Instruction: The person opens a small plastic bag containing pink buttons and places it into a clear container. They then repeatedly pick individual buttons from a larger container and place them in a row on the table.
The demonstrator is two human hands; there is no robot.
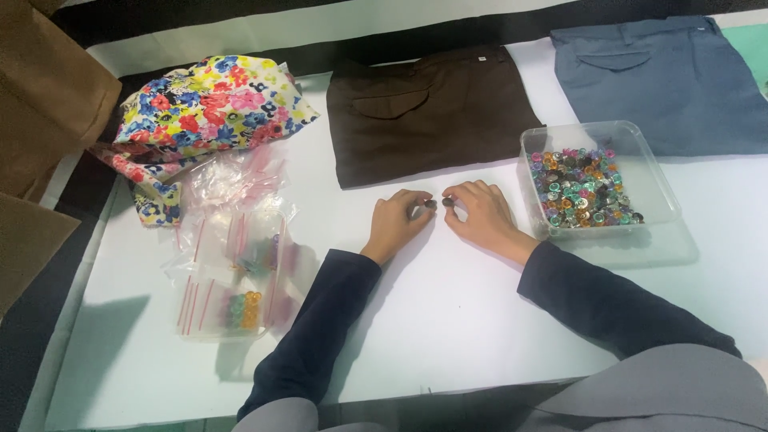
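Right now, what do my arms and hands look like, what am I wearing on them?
Both hands, left hand and right hand, are bare, without gloves. Long dark navy sleeves cover both arms to the wrists, with a grey garment over the shoulders.

Both hands point(440, 216) together, fingers point(458, 196) curled

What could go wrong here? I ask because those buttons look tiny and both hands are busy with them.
The left hand and right hand each pinch a small dark button over the bare white table; a slip might send it rolling off. The right sleeve lies close to the clear tray of coloured buttons, so a careless elbow could tip it. The loose zip bags on the left might slide and spill.
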